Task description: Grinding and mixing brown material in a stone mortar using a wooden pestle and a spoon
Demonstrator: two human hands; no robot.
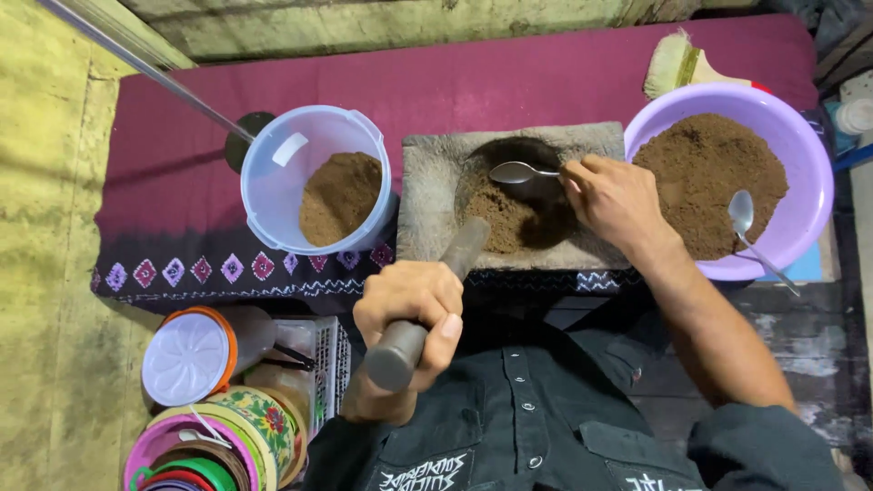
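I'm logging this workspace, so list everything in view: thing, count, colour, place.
stone mortar: 1, grey, centre, holds brown powder
pestle: 1, dark grey, tip in mortar
spoon: 1, silver, over mortar
basin: 1, purple, right, holds brown powder and a second spoon
container: 1, clear, left, some powder
cloth: 1, maroon, underneath
brush: 1, pale, top right
lids and tubs: several, mixed colours, bottom left
left hand: grips pestle
right hand: holds spoon

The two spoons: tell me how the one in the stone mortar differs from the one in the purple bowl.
The mortar spoon is held by the right hand, its bowl over the dark hollow; the bowl spoon lies untouched on the brown powder, handle resting over the purple bowl rim. The first points left, the second up. Both are plain metal.
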